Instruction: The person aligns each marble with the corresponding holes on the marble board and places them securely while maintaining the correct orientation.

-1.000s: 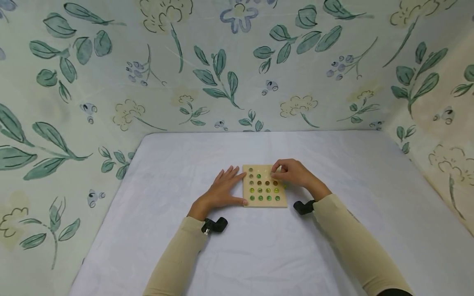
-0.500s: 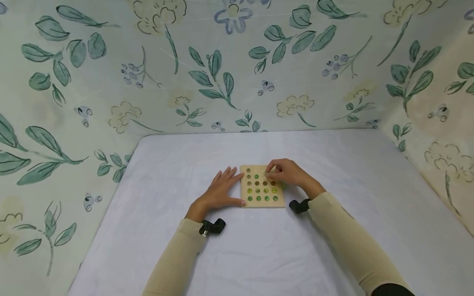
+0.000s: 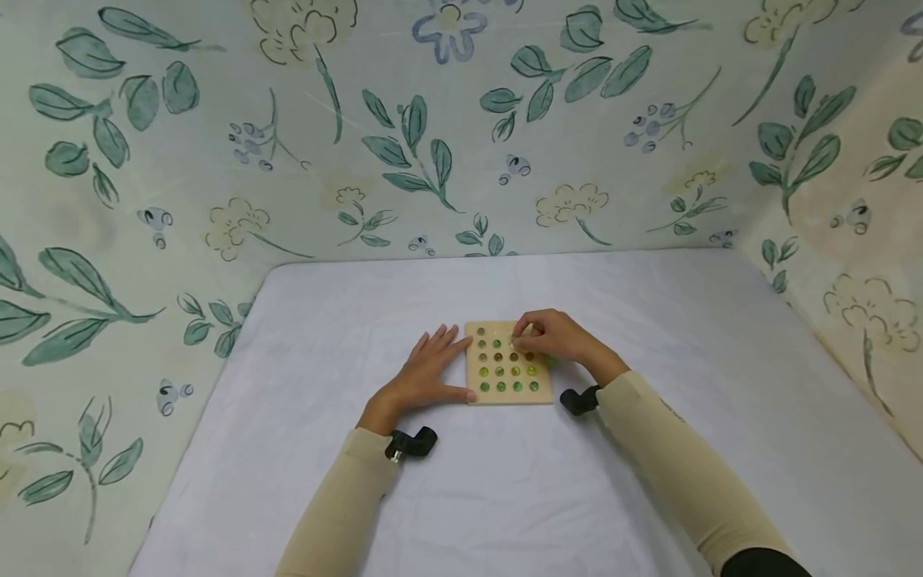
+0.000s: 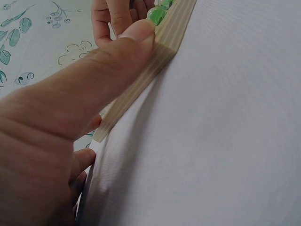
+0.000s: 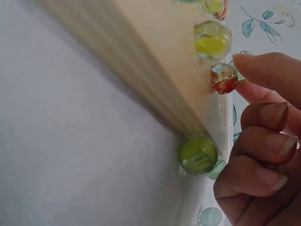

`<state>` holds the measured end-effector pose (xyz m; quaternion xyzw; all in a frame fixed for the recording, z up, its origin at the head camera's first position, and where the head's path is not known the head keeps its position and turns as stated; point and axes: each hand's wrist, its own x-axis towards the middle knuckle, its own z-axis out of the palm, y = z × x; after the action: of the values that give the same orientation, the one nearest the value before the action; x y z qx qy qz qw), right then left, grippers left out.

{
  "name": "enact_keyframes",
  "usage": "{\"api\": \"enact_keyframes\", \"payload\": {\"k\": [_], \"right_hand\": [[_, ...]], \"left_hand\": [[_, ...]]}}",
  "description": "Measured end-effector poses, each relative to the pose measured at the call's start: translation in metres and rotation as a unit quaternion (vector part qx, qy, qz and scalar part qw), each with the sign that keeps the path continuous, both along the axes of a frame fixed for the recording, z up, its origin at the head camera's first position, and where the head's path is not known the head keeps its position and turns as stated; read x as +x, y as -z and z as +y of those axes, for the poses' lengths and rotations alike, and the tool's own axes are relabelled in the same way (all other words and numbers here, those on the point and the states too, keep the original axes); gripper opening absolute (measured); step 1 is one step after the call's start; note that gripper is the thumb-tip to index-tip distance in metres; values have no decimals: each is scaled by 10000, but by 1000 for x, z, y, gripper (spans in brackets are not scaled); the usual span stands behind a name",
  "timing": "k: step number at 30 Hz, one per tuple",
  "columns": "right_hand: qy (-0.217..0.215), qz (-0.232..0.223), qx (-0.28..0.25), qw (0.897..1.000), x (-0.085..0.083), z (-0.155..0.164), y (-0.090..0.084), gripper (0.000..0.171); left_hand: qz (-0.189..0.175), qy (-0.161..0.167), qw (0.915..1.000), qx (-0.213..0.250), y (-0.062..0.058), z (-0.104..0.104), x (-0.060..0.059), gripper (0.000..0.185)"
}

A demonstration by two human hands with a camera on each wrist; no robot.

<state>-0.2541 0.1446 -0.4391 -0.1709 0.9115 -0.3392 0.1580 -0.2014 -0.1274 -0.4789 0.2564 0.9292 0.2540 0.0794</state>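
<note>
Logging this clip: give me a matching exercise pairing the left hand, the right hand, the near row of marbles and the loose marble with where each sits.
1. left hand
2. right hand
3. green marbles
4. loose green marble

A. on the cloth against the board's side
B. nearest row of the wooden board
C. resting against the board's left edge
D. fingers curled over the board's far right corner

Pairs: 1-C, 2-D, 3-B, 4-A
</note>
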Motion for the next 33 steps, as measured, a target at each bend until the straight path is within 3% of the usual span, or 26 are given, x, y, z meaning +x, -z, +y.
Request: {"api": "enact_keyframes", "payload": {"k": [33], "right_hand": [[-119,3,-296,9995,2,-3,4,16]], "left_hand": [[21,53,10000,-54,0,-1,-1,101]]}}
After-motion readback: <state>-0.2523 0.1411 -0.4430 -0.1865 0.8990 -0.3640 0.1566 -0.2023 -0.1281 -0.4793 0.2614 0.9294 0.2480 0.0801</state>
